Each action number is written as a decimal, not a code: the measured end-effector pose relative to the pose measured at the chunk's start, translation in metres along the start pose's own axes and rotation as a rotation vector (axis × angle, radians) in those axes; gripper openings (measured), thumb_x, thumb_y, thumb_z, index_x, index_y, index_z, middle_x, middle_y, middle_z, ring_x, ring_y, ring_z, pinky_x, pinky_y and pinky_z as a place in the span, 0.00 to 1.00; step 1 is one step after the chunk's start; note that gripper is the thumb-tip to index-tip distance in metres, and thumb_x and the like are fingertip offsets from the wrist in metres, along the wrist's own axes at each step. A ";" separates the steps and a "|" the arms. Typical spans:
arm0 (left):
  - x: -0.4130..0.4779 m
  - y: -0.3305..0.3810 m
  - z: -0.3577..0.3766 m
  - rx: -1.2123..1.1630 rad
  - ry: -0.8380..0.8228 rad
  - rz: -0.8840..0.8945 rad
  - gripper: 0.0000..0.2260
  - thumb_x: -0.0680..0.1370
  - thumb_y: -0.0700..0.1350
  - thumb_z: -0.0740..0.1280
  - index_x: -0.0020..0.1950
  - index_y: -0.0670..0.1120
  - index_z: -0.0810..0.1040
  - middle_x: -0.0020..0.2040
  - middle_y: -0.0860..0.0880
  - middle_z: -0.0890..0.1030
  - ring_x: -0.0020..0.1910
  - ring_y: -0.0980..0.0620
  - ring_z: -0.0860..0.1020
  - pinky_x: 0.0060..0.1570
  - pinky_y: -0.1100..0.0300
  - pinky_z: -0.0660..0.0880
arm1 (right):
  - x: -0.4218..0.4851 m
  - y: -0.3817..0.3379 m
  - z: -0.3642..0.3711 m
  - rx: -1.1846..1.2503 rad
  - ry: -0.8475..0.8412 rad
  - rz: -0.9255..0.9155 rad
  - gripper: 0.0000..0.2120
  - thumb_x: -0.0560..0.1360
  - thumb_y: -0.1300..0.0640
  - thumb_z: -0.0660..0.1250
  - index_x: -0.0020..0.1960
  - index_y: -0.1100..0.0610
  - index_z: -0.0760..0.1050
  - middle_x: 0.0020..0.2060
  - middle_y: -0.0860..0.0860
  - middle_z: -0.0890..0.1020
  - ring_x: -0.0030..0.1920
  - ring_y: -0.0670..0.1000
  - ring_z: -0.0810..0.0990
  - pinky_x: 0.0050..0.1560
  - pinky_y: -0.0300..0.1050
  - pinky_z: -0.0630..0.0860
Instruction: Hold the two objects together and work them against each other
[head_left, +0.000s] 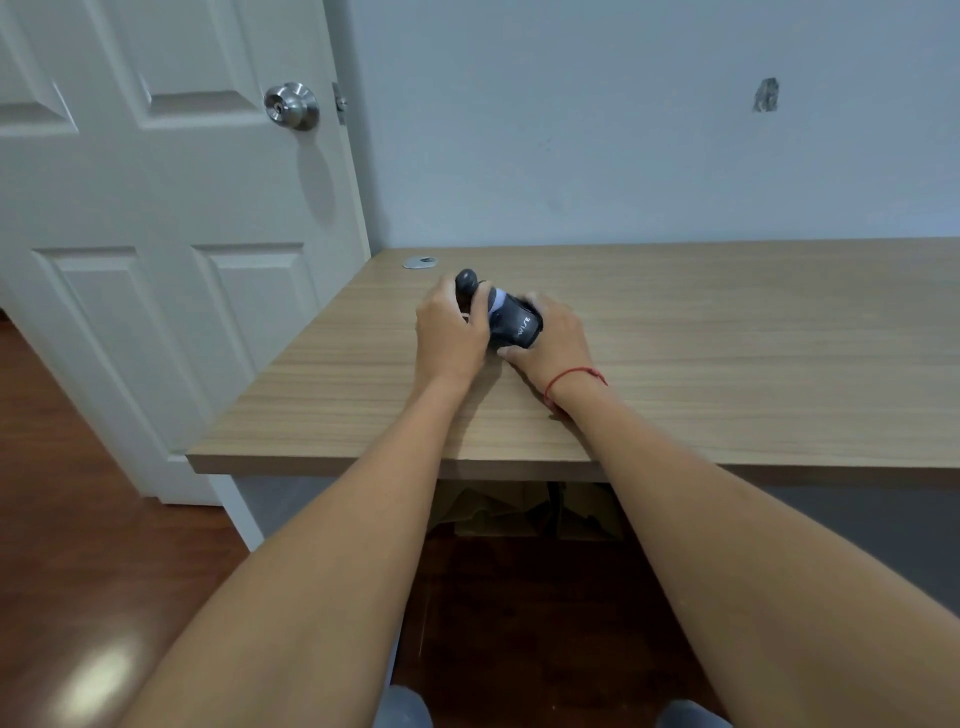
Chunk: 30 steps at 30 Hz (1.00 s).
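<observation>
Head view: left hand (451, 332) and right hand (550, 338) both grip black massager (511, 319) on desk (727, 338).

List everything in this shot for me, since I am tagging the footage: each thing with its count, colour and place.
massage device: 1, dark grey with a round black head and pale collar, on the desk, held between both hands
desk: 1, light wood top, against the wall
cable grommet: 1, silver, desk's far left corner
door: 1, white, left of the desk
doorknob: 1, silver, on the door
cardboard: tan, under the desk
bracelet: 1, red, right wrist
left hand: grips the device's head end
right hand: grips the device's body
</observation>
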<state>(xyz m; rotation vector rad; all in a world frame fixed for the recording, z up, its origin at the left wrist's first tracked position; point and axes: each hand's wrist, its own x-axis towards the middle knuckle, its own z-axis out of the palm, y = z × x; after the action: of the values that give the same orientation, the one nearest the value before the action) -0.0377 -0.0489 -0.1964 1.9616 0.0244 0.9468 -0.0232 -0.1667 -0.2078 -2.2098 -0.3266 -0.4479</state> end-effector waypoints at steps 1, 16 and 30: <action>0.001 -0.003 0.000 0.056 -0.016 -0.039 0.11 0.78 0.46 0.66 0.42 0.39 0.73 0.42 0.39 0.81 0.42 0.40 0.78 0.39 0.56 0.70 | -0.001 -0.001 0.000 0.006 -0.006 0.009 0.29 0.65 0.60 0.77 0.65 0.56 0.73 0.59 0.54 0.79 0.60 0.53 0.76 0.54 0.37 0.66; -0.005 0.001 0.002 0.051 -0.005 0.155 0.15 0.76 0.47 0.68 0.35 0.43 0.67 0.31 0.45 0.72 0.32 0.45 0.71 0.36 0.50 0.73 | 0.002 -0.001 0.000 0.001 0.047 0.144 0.16 0.67 0.52 0.72 0.51 0.57 0.73 0.47 0.54 0.78 0.45 0.54 0.75 0.39 0.45 0.69; -0.005 0.002 0.002 -0.040 0.048 0.152 0.13 0.77 0.47 0.67 0.38 0.40 0.72 0.34 0.43 0.78 0.35 0.44 0.77 0.39 0.48 0.77 | -0.004 -0.006 -0.003 0.025 0.026 0.103 0.19 0.64 0.58 0.75 0.53 0.60 0.76 0.49 0.56 0.81 0.47 0.54 0.78 0.42 0.43 0.68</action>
<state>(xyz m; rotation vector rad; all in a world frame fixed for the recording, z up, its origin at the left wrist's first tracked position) -0.0403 -0.0531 -0.1984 1.9240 -0.1172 1.0847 -0.0296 -0.1657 -0.2030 -2.1831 -0.2021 -0.4132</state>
